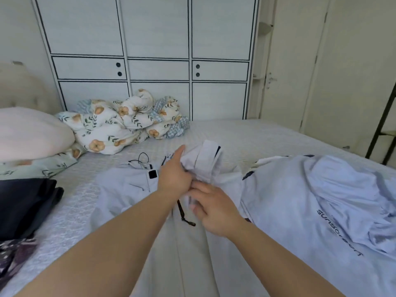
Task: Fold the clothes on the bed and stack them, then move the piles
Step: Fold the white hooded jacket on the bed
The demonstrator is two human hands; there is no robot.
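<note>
A pale lilac jacket with black cords and a black patch lies spread on the bed in front of me. My left hand grips a bunched fold of its white fabric near the collar, index finger stretched out. My right hand pinches the same jacket just below, beside a black zipper pull. A light blue garment with dark lettering lies crumpled to the right, touching the jacket.
A dark folded pile and a dark patterned cloth lie at the left edge. A floral quilt and a pink pillow sit at the bed's far left. White wardrobe doors stand behind; a black frame stands right.
</note>
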